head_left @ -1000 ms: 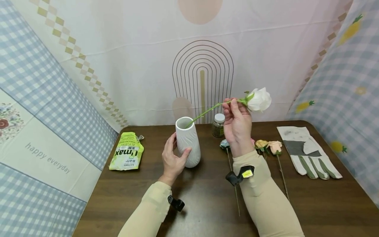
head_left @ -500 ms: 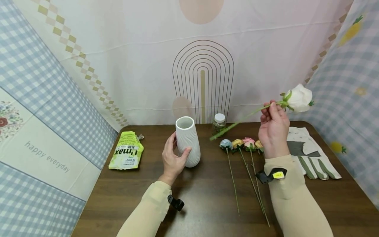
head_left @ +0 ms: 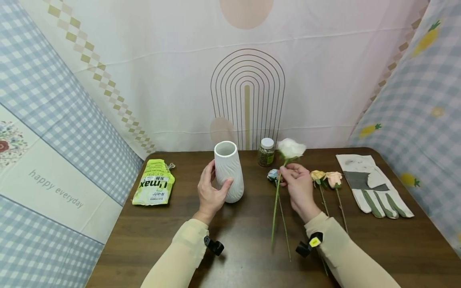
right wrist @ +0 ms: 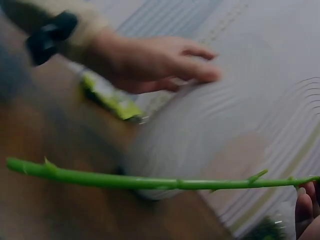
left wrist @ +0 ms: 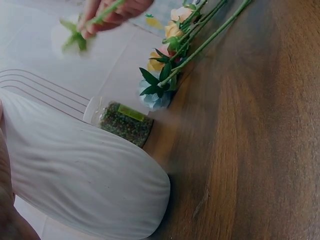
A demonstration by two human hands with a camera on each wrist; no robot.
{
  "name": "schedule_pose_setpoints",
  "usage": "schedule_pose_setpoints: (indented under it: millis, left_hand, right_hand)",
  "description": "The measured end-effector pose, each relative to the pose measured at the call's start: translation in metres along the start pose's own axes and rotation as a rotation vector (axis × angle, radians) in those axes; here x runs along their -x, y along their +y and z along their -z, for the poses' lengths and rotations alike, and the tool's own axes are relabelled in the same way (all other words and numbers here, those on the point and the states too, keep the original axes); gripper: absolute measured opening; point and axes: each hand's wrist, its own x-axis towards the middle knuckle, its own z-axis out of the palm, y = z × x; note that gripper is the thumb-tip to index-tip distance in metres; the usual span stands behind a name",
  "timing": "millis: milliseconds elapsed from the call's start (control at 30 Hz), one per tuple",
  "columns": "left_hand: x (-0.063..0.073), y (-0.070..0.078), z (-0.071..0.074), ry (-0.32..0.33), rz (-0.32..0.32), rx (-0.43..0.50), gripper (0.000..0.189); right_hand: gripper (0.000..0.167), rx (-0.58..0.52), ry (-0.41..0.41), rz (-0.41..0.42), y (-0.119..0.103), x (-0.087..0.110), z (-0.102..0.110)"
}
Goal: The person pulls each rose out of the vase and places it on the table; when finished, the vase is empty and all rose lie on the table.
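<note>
A white ridged vase [head_left: 228,176] stands upright on the table, its mouth open at the top. My left hand [head_left: 211,195] grips it from the left, thumb across the front. To the right of the vase my right hand [head_left: 301,191] pinches the green stem [right wrist: 150,183] of a white rose [head_left: 291,148] just below the bloom. The bloom points up and the stem hangs down, over the table in the head view. Behind that hand a blue rose [head_left: 272,175] lies partly covered. In the left wrist view, yellow and pink blooms [left wrist: 159,61] show beside the blue one.
A lidded jar [head_left: 266,153] of small dark grains stands behind the roses. Right of my hand lie a yellow rose [head_left: 318,177] and a peach rose [head_left: 334,179], then white-and-grey work gloves [head_left: 374,186]. A green pouch [head_left: 154,184] lies at the left. Patterned cloth [head_left: 173,80] hangs behind the table.
My right hand has lifted the white rose's stem out of the vase mouth, swung right, then come back left and lower, turning the rose upright. My left hand has stayed on the vase.
</note>
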Motion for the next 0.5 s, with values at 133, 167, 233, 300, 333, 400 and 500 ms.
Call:
schedule_pose_setpoints:
  millis: [133, 167, 233, 300, 333, 400, 500]
  left_hand:
    - [0.001, -0.001, -0.002, 0.0, 0.002, 0.0, 0.069]
    - [0.001, -0.001, -0.002, 0.0, 0.003, 0.0, 0.069]
    - [0.001, -0.001, -0.002, 0.003, 0.004, -0.003, 0.07]
    - [0.0, 0.0, -0.002, 0.004, 0.004, -0.004, 0.07]
    - [0.001, 0.0, -0.002, 0.005, 0.004, -0.006, 0.07]
    - [0.001, 0.0, -0.002, 0.007, 0.003, -0.011, 0.071]
    - [0.001, 0.0, -0.002, 0.01, 0.001, -0.018, 0.072]
  right_hand:
    - [0.019, 0.089, -0.022, -0.022, 0.022, 0.009, -0.005]
    - [0.021, 0.097, -0.029, -0.024, 0.026, 0.011, -0.006]
    - [0.026, 0.12, -0.05, -0.026, 0.033, 0.014, -0.007]
    - [0.031, 0.163, -0.068, -0.022, 0.037, 0.018, -0.008]
    - [0.033, 0.183, -0.083, -0.02, 0.039, 0.019, -0.008]
    - [0.038, 0.228, -0.119, -0.017, 0.043, 0.022, -0.008]
    - [0.04, 0.273, -0.177, -0.019, 0.049, 0.026, -0.009]
